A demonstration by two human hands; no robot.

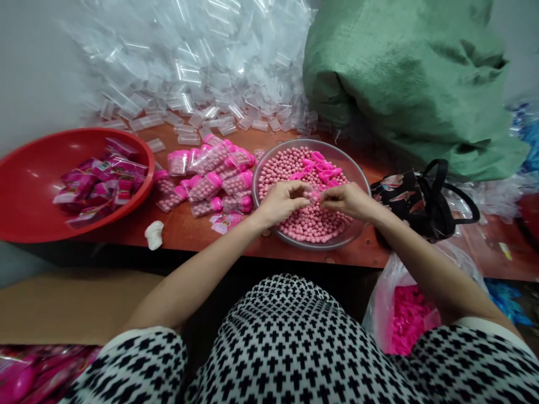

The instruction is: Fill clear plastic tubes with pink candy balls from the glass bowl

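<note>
Both hands are over a metal bowl (265, 151) heaped with small pink balls (286, 163). A small clear plastic tube (311, 194), with pink showing through it, lies between my hands. My left hand (283, 202) is closed on the tube's left end, thumb against fingers. At the tube's other end my right hand (347, 200) is pinched shut; what sits in its fingertips is too small to make out. Several bright pink caps (322, 168) rest on the balls just behind my hands. Left of the bowl lies a pile of filled, pink-capped tubes (206, 188).
Empty clear tubes (189, 101) heap up at the back. A red basin (25, 185) with pink packets stands left, near a white lump (154, 234). On the right are a green sack (404, 84), a black handbag (421, 202) and a bag of pink pieces (410, 320).
</note>
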